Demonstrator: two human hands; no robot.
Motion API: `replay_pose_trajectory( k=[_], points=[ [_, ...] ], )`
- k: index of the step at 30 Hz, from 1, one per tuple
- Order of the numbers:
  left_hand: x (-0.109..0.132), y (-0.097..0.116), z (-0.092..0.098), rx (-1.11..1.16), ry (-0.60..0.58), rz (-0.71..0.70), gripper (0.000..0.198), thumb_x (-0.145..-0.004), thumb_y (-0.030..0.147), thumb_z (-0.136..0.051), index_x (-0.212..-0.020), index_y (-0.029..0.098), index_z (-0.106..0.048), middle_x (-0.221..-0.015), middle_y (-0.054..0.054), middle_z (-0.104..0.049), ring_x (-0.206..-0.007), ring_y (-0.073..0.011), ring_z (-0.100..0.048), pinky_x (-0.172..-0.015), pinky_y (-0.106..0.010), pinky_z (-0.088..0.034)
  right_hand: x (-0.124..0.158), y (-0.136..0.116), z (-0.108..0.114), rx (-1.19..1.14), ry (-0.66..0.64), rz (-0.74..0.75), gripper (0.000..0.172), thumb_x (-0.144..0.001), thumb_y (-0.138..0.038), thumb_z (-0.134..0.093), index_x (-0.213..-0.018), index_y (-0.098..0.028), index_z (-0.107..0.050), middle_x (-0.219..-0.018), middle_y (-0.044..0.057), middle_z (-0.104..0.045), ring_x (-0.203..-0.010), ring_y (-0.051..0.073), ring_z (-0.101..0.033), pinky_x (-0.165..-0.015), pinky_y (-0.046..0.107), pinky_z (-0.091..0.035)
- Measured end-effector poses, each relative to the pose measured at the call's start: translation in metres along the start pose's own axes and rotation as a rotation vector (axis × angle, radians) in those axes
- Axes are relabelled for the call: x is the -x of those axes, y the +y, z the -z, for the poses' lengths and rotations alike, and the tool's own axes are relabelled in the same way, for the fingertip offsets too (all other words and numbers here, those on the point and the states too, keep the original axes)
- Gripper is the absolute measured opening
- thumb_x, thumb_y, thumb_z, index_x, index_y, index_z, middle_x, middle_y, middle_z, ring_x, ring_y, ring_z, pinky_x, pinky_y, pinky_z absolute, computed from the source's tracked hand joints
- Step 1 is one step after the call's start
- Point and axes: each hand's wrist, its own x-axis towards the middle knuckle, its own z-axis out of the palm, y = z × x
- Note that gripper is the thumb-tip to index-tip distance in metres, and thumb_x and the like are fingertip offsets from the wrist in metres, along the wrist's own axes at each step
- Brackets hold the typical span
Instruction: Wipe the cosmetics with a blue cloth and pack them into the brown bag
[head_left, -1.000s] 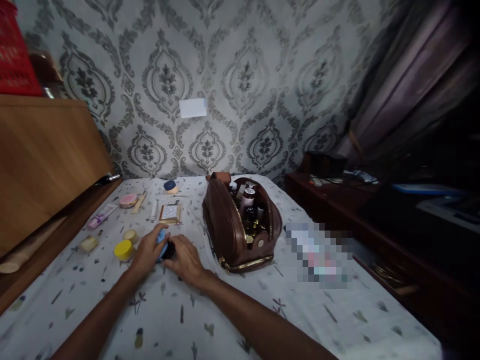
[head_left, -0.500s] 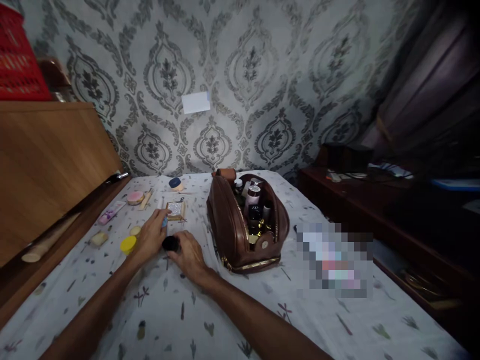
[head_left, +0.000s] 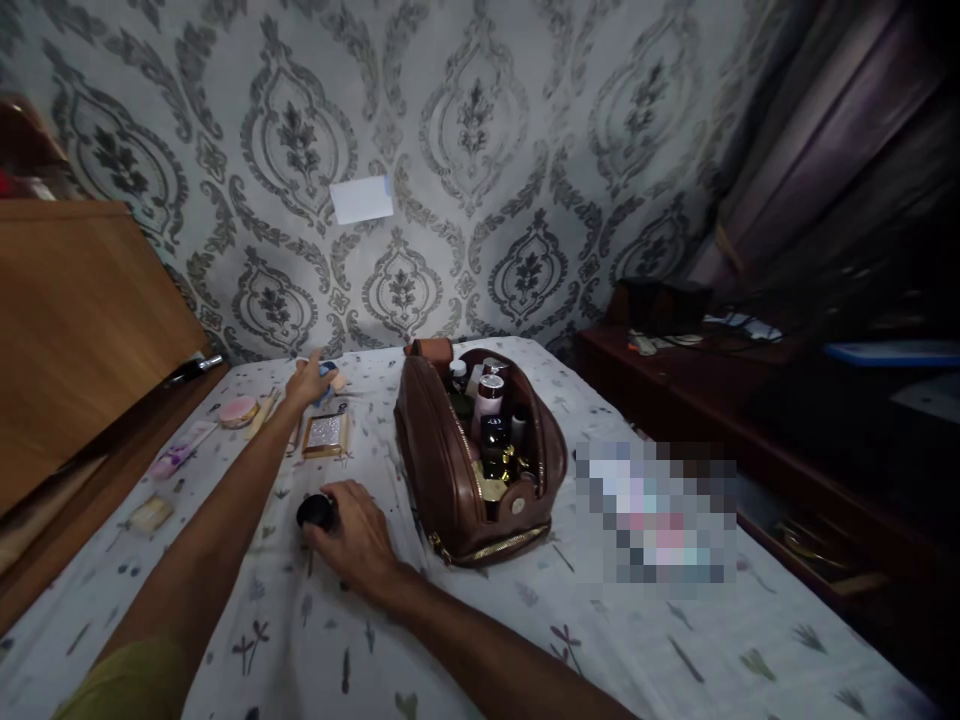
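My right hand rests on the patterned bedsheet with its fingers curled round a small black round container. My left arm stretches far forward; my left hand is closed on a small blue object near a blue-lidded jar at the far side of the bed. To the right of my right hand stands a brown leather toiletry bag, unzipped, with several bottles upright inside it.
A glittery square compact, a pink round case, a pink tube and a pale soap-like piece lie at the left. A wooden headboard stands left; a dark wooden side table stands right.
My left hand has lifted the blue object away from my right hand and reached forward to the far side of the bed. My right hand stays on the black container. The camera shifted slightly.
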Motion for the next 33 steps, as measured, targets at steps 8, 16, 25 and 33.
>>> replay_pose_trajectory(
  k=[8, 16, 25, 33],
  points=[
    [-0.023, -0.001, -0.021, -0.027, -0.063, 0.024, 0.060, -0.086, 0.038, -0.064, -0.142, 0.026, -0.047, -0.131, -0.015, -0.056, -0.110, -0.0304, -0.066, -0.091, -0.038, -0.051, 0.002, -0.002, 0.005, -0.021, -0.018, -0.010, 0.035, -0.084, -0.026, -0.066, -0.118, -0.018, -0.061, -0.118, 0.011, -0.066, -0.117, 0.027, -0.060, -0.103, 0.041, -0.047],
    [-0.046, -0.004, -0.038, -0.011, 0.000, -0.007, 0.057, -0.086, 0.035, -0.065, -0.140, 0.027, -0.048, -0.132, -0.015, -0.054, -0.107, -0.0311, -0.067, -0.093, -0.040, -0.051, 0.002, -0.004, 0.008, -0.006, -0.046, -0.024, 0.031, -0.083, -0.019, -0.065, -0.114, -0.016, -0.065, -0.114, 0.012, -0.067, -0.112, 0.028, -0.061, -0.100, 0.044, -0.049],
    [-0.069, 0.001, -0.049, 0.138, 0.086, 0.015, 0.054, -0.081, 0.022, -0.063, -0.134, 0.018, -0.052, -0.137, -0.025, -0.047, -0.110, -0.0404, -0.064, -0.093, -0.050, -0.048, 0.001, -0.007, 0.012, -0.066, -0.063, -0.065, 0.035, -0.079, -0.017, -0.065, -0.114, -0.012, -0.066, -0.114, 0.016, -0.068, -0.112, 0.032, -0.062, -0.100, 0.047, -0.049],
    [-0.043, 0.000, -0.011, 0.504, 0.010, -0.098, 0.061, -0.074, 0.040, -0.070, -0.128, 0.017, -0.053, -0.106, -0.007, -0.064, -0.097, -0.0256, -0.063, -0.081, -0.034, -0.053, 0.000, 0.010, -0.002, -0.144, 0.068, -0.019, 0.037, -0.082, -0.022, -0.062, -0.118, -0.015, -0.063, -0.113, 0.014, -0.067, -0.109, 0.029, -0.062, -0.099, 0.047, -0.050]
  ],
)
